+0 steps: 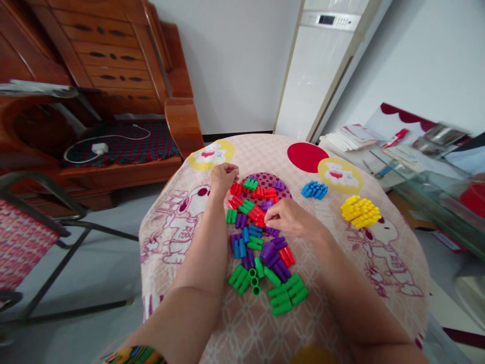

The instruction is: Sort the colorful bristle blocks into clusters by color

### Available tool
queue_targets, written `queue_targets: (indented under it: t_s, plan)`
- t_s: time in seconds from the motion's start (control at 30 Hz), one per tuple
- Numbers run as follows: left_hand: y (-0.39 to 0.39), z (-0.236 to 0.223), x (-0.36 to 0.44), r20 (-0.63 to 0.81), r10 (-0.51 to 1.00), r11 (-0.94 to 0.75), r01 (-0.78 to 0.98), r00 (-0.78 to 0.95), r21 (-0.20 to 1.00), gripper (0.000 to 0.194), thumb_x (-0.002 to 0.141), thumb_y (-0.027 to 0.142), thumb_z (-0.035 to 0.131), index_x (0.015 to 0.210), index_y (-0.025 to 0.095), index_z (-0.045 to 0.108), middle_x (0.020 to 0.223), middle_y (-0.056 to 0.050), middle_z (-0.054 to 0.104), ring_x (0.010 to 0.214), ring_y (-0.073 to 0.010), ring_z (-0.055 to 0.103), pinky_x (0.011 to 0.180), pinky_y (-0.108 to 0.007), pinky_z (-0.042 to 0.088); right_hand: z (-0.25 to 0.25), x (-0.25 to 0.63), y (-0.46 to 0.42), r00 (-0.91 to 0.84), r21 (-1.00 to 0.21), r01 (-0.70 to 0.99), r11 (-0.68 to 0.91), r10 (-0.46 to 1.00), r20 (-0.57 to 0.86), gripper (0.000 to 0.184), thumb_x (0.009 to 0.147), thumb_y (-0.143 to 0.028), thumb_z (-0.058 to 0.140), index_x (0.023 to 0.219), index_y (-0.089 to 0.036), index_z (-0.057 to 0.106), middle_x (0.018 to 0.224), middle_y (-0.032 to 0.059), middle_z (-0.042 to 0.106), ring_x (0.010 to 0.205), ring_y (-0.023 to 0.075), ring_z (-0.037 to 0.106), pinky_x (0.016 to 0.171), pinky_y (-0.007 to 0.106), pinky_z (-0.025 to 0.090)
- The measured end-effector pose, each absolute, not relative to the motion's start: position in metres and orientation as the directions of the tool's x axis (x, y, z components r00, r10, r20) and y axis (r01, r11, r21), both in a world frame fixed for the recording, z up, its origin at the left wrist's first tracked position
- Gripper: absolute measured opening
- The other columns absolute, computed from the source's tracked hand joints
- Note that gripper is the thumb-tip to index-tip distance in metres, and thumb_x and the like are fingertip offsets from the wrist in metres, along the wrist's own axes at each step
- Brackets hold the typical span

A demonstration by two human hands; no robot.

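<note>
A loose pile of small plastic pieces, each like short tubes joined side by side, covers the middle of the round table. My left hand (224, 178) is at the pile's far left edge, fingers curled together beside a red tube piece (235, 189); what they hold, if anything, is hidden. Further right, my right hand (290, 218) pinches at a red tube piece (259, 217) within the pile. Purple tube pieces (273, 258), blue tube pieces (239, 247) and green tube pieces (281, 299) lie closer to me, some overlapping.
To the right are a cluster of blue pieces (314, 190) and a cluster of yellow pieces (359, 211). A patterned cloth (182, 212) covers the table. A glass shelf (417, 187) with papers stands at right, a wooden bench (151, 167) at left and a folding chair (26, 247) nearer.
</note>
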State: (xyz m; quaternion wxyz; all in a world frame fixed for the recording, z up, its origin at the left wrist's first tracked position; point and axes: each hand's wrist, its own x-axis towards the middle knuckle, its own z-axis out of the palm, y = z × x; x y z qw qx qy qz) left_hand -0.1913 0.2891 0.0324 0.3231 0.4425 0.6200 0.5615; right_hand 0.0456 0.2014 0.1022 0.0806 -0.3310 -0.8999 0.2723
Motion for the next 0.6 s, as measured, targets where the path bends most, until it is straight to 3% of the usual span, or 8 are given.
queue_targets:
  t_s: [0.07, 0.2, 0.3, 0.4, 0.6]
  plan:
    - [0.289, 0.029, -0.193, 0.084, 0.907, -0.011, 0.176, -0.412, 0.984, 0.012, 0.07, 0.017, 0.063, 0.081, 0.014, 0.068, 0.061, 0.0, 0.065, 0.055, -0.0136, 0.066, 0.055, -0.022, 0.051, 0.097, 0.032, 0.191, -0.797, -0.464, 0.567, 0.681, 0.596, -0.1, 0.015, 0.083, -0.014, 0.062, 0.076, -0.016, 0.075, 0.073, 0.0017, 0.072, 0.072, 0.0144, 0.065, 0.066, 0.023, 0.038]
    - [0.29, 0.027, -0.193, 0.09, 0.908, -0.012, 0.188, -0.409, 0.982, 0.013, 0.069, 0.017, 0.063, 0.08, 0.013, 0.069, 0.061, -0.001, 0.066, 0.056, -0.0144, 0.067, 0.054, -0.021, 0.051, 0.086, 0.014, 0.179, -0.746, -0.198, 0.666, 0.719, 0.645, -0.164, 0.017, 0.086, -0.023, 0.063, 0.099, -0.017, 0.073, 0.093, 0.0104, 0.075, 0.091, 0.0233, 0.069, 0.074, 0.027, 0.044]
    - [0.291, 0.026, -0.194, 0.091, 0.909, -0.004, 0.21, -0.407, 0.978, 0.014, 0.069, 0.018, 0.063, 0.08, 0.014, 0.069, 0.062, -0.001, 0.066, 0.057, -0.0144, 0.067, 0.055, -0.022, 0.05, 0.086, 0.009, 0.176, -0.721, -0.12, 0.691, 0.712, 0.67, -0.176, 0.018, 0.089, -0.024, 0.058, 0.099, -0.016, 0.071, 0.096, 0.0136, 0.074, 0.093, 0.0251, 0.069, 0.075, 0.029, 0.045]
    - [0.292, 0.025, -0.195, 0.098, 0.908, -0.003, 0.226, -0.408, 0.974, 0.017, 0.068, 0.019, 0.062, 0.082, 0.014, 0.07, 0.063, -0.001, 0.066, 0.057, -0.0145, 0.067, 0.055, -0.022, 0.05, 0.093, 0.014, 0.181, -0.699, -0.198, 0.711, 0.674, 0.707, -0.103, 0.017, 0.091, -0.028, 0.058, 0.092, -0.016, 0.07, 0.087, 0.0108, 0.074, 0.084, 0.022, 0.068, 0.07, 0.027, 0.042]
    - [0.292, 0.026, -0.196, 0.09, 0.914, 0.005, 0.231, -0.396, 0.973, 0.02, 0.068, 0.02, 0.061, 0.084, 0.013, 0.07, 0.066, -0.002, 0.069, 0.058, -0.0148, 0.068, 0.055, -0.022, 0.051, 0.106, 0.061, 0.214, -0.51, -0.496, 0.685, 0.534, 0.837, 0.197, 0.011, 0.085, -0.024, 0.06, 0.079, -0.017, 0.067, 0.066, -0.0018, 0.064, 0.062, 0.0118, 0.055, 0.059, 0.022, 0.034]
